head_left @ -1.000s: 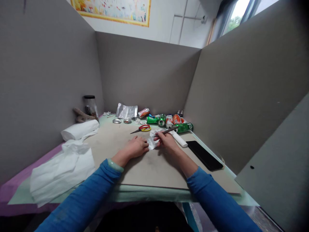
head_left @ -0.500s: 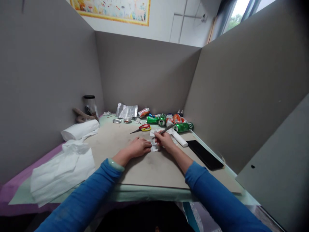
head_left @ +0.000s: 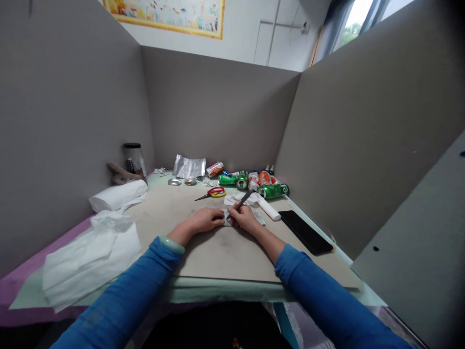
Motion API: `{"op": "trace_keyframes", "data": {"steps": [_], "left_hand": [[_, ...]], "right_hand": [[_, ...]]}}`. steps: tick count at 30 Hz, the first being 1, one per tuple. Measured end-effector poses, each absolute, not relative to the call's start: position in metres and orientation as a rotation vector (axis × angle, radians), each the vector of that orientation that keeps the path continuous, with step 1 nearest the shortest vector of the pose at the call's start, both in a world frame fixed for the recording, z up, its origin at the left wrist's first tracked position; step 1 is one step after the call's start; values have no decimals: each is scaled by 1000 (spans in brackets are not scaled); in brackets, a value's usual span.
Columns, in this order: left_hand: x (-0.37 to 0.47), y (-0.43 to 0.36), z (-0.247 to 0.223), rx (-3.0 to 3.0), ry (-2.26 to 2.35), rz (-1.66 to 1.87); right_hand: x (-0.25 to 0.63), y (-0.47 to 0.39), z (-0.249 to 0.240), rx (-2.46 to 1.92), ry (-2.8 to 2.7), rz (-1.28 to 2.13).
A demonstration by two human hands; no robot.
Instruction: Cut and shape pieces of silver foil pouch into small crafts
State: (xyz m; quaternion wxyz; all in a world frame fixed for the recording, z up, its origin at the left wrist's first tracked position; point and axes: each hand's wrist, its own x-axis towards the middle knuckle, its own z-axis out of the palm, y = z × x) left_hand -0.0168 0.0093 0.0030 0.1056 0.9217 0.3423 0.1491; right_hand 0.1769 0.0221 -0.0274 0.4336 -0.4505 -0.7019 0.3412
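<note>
In my right hand (head_left: 244, 218) is a dark, pen-like tool (head_left: 244, 199), its tip pointing down and left at a small pale sheet (head_left: 227, 218). My left hand (head_left: 208, 219) lies palm down on the board, its fingertips at the sheet's left edge; whether they pinch it is too small to tell. Crumpled white tissue (head_left: 234, 198) lies just beyond my right hand. Red-and-yellow-handled scissors (head_left: 217, 192) rest behind the hands, blades pointing left.
Crushed cans (head_left: 274, 191) and a silver metal sheet (head_left: 189, 167) line the back. A black phone-like slab (head_left: 305, 232) and a white roll (head_left: 269, 207) lie right. White cloth (head_left: 92, 254), a larger roll (head_left: 119, 195) and a jar (head_left: 134, 160) stand left. Grey panels enclose three sides.
My right hand has moved slightly down, and the tool in it now stands steeper. My left hand has shifted slightly left. More of the tissue behind the hands shows.
</note>
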Motion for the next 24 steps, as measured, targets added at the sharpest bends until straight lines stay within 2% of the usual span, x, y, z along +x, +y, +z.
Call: {"op": "trace_keyframes", "data": {"steps": [6,24], "left_hand": [[-14,13,-2,2815,1014,436],[-15,13,1,2819,1061,246]], "right_hand": [[178,19,-26,-1125,-1831,699],[176,12,-19,-1137,-1994,528]]}}
